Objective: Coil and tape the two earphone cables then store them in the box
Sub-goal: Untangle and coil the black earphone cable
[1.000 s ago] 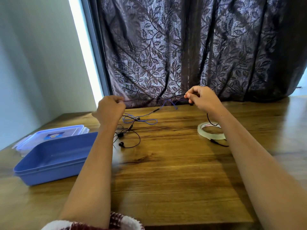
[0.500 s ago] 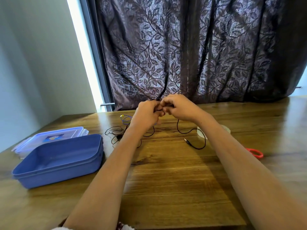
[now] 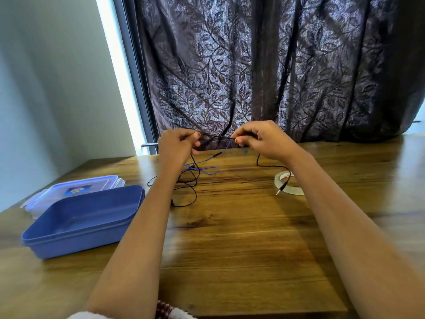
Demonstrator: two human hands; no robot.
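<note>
Pinching a thin black earphone cable (image 3: 213, 135) with curled fingers, the left hand (image 3: 176, 147) and right hand (image 3: 264, 140) hold a short stretch taut above the far side of the wood-grain table (image 3: 241, 238). Its slack drops in loose loops beside a thin blue earphone cable (image 3: 213, 168) on the wood, and its metal jack plug (image 3: 281, 189) rests across a clear tape roll (image 3: 295, 192) at right. A rectangular blue plastic box (image 3: 80, 226) sits open near left, its translucent lid (image 3: 76, 187) just behind; a leaf-patterned curtain (image 3: 276, 65) hangs beyond
</note>
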